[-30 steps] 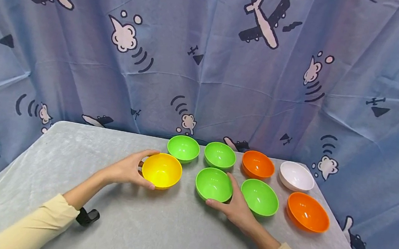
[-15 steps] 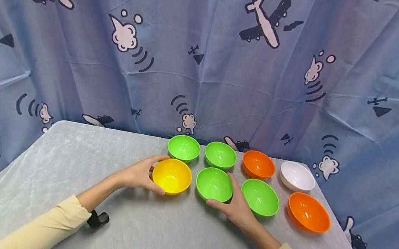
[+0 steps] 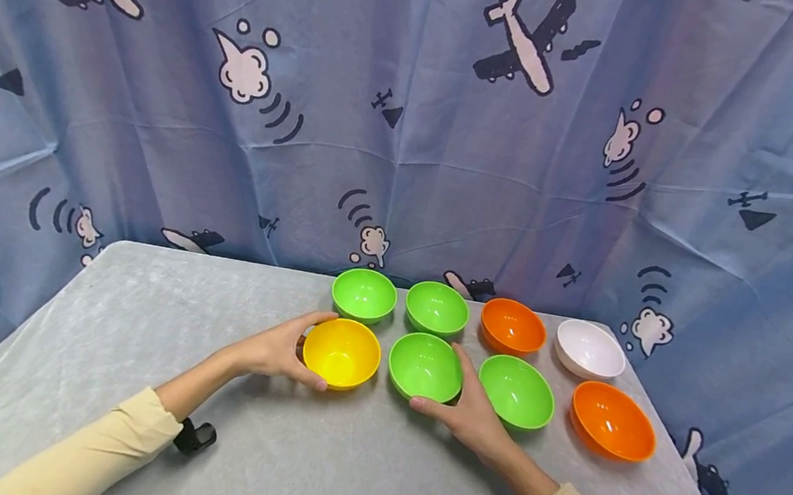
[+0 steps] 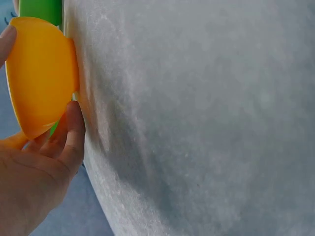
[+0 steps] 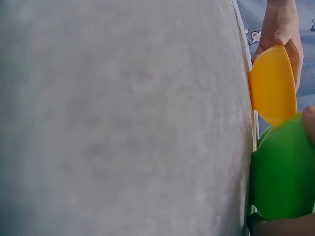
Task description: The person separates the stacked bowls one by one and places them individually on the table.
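My left hand (image 3: 275, 348) grips a yellow bowl (image 3: 341, 355) from its left side, thumb on the near wall and fingers round the far side. In the left wrist view the base of the yellow bowl (image 4: 42, 73) is right at the tabletop. To its right, a green bowl (image 3: 424, 367) is held by my right hand (image 3: 471, 414), with the thumb at the front and fingers along the right side. A narrow gap separates the two bowls in the head view. Both are upright. Their far-side fingers are partly hidden.
Behind stand two green bowls (image 3: 363, 295), an orange bowl (image 3: 512, 327) and a white bowl (image 3: 589, 350) in a row. Right of my right hand sit another green bowl (image 3: 515, 392) and an orange bowl (image 3: 612, 421). A patterned blue curtain (image 3: 414, 116) hangs behind the grey-covered table (image 3: 307, 470).
My left hand has carried the yellow bowl rightward and slightly nearer, closer to the green bowl, then settled a little lower. The right hand and its green bowl have stayed put.
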{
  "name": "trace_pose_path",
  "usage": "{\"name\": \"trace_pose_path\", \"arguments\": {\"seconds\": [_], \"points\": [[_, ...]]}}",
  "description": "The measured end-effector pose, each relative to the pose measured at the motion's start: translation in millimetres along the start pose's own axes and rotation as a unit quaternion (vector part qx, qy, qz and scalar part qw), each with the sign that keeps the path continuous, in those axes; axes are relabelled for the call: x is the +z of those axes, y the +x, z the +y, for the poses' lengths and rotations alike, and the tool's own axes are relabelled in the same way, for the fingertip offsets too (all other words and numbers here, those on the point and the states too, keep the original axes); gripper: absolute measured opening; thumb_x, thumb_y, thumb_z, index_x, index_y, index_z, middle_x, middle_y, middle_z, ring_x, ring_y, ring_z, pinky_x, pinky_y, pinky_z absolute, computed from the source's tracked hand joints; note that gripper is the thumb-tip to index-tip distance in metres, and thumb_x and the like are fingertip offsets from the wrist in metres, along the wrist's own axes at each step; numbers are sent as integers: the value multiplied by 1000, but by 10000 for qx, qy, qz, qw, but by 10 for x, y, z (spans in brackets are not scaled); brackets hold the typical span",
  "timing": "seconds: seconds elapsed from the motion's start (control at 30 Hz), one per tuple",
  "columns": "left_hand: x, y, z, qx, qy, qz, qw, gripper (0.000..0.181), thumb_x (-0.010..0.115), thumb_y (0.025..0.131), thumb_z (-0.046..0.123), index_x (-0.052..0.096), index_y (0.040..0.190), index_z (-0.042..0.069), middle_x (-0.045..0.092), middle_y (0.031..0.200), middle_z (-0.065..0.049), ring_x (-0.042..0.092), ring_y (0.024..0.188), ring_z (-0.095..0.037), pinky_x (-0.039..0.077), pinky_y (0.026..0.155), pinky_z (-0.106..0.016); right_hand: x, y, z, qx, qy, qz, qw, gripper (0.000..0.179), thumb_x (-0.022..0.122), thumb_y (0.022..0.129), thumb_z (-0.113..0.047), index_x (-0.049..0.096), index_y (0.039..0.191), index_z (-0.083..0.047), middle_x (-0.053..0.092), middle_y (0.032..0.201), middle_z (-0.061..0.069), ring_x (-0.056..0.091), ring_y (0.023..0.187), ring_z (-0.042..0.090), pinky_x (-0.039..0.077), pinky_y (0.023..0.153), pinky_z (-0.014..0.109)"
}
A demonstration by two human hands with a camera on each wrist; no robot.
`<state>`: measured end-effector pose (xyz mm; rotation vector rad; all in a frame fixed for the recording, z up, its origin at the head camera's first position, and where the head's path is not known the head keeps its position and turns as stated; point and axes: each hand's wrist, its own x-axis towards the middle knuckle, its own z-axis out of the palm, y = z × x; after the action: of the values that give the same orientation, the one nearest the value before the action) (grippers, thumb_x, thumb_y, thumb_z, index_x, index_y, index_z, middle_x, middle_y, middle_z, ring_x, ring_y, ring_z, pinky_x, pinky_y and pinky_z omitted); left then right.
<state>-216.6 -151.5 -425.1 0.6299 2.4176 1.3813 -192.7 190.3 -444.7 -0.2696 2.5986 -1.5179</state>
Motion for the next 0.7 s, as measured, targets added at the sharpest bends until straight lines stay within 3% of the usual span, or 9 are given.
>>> {"name": "trace_pose_path", "arguments": {"seconds": [0.17, 0.33, 0.7], "points": [[-6, -35, 4, 117, -191, -62, 9997, 107, 91, 76, 20, 26, 159, 2, 34, 156, -21, 49, 128, -42, 43, 103, -54, -4, -13, -11, 33, 3, 42, 10000, 119, 93, 76, -33, 15, 161, -3, 27, 160, 22, 33, 141, 38, 25, 114, 59], [-69, -104, 11, 339, -535, -120, 9979, 104, 89, 80, 18, 23, 159, 1, 21, 163, -21, 35, 141, -46, 41, 106, -54, 10, -22, -15, 57, 74, 99, 9999, 122, 94, 74, -33, 14, 162, -6, 27, 160, 22, 33, 140, 39, 27, 114, 59], [-277, -390, -33, 287, -664, -11, 9974, 98, 84, 86, 16, 21, 161, 6, 17, 164, -23, 28, 144, -47, 41, 105, -57, -53, 35, -105, -99, -165, 224, 9996, 115, 91, 76, -35, 19, 162, -9, 25, 162, 17, 30, 143, 35, 25, 115, 58]]}}
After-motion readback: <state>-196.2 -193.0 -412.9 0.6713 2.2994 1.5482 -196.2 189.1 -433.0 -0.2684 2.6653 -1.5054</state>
